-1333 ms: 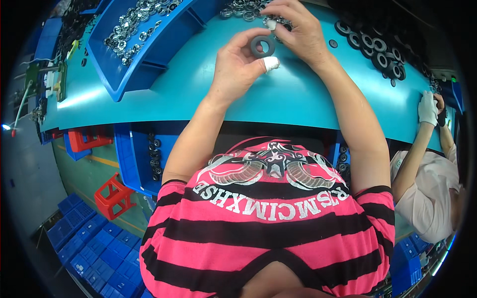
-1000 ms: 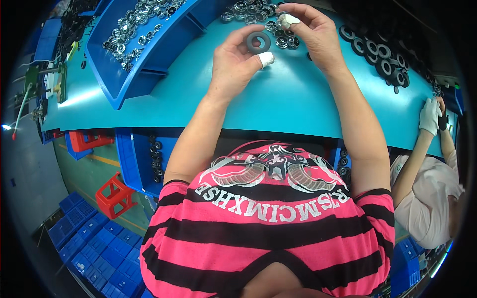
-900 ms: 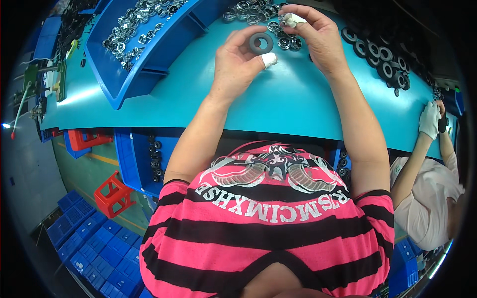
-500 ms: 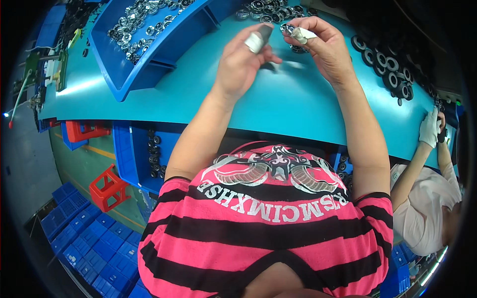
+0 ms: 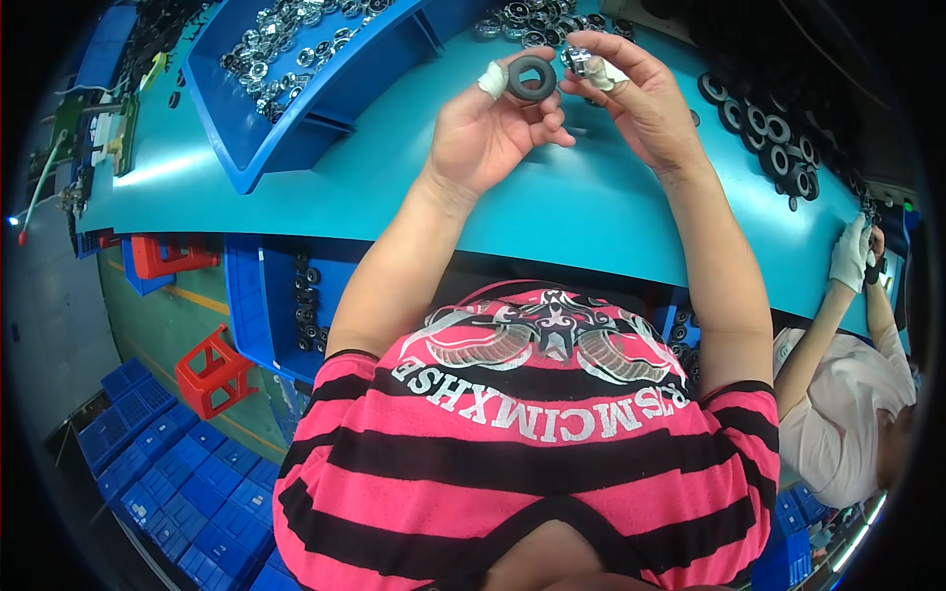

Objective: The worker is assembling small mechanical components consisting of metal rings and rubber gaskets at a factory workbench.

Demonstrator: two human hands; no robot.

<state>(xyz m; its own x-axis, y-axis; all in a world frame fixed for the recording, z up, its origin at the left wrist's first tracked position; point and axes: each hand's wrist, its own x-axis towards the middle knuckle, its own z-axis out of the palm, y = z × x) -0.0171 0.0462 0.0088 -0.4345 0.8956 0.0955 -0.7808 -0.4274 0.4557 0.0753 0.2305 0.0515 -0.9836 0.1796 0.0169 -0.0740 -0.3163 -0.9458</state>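
Above the turquoise table, my left hand (image 5: 483,133) pinches a small black toy tyre (image 5: 532,78) between thumb and fingers, its round hole facing me. Close beside it on the right, my right hand (image 5: 645,108) grips a small chrome wheel rim (image 5: 575,62) with thumb and forefinger. Tyre and rim are apart with a narrow gap between them. White tape wraps both thumbs. Just beyond my hands lies a pile of chrome rims (image 5: 532,18).
A blue bin (image 5: 246,163) holding chrome rims stands at the far left of the turquoise table (image 5: 394,197). Black tyres (image 5: 778,128) lie heaped at the right. A co-worker's gloved hand (image 5: 849,258) is at the right edge. Red stools (image 5: 212,374) and blue crates (image 5: 197,492) occupy the floor.
My left hand has turned, bringing the tyre round so that its hole shows. The rim in my right hand has tilted slightly and stays near the same place.
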